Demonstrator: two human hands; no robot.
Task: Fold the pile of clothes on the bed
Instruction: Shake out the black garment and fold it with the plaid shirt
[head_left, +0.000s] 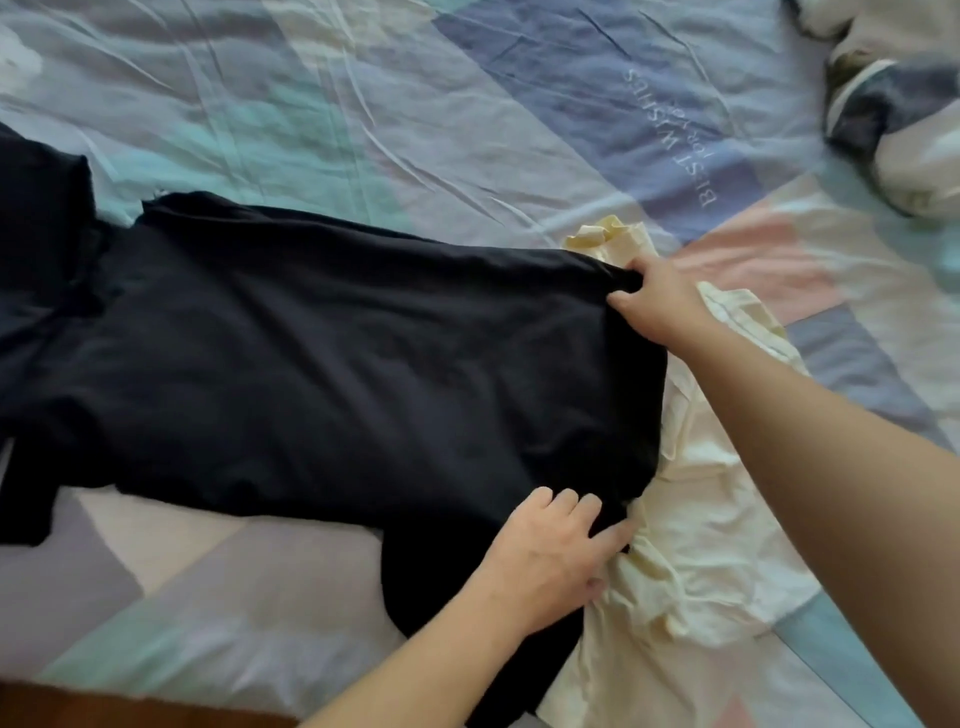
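A black garment (337, 364) lies spread flat across the bed, running from the left edge toward the middle. My right hand (657, 306) pinches its far right corner. My left hand (550, 551) presses and grips its near right edge, fingers curled into the fabric. Under that right end lies a crumpled pale yellow garment (696, 525), partly covered by the black one and by my right forearm.
The bed carries a patchwork sheet (467, 114) in blue, teal, pink and grey with printed lettering. A bundle of other clothes (893, 104) sits at the far right corner. A strip of brown floor or bed frame (104, 706) shows at the bottom left.
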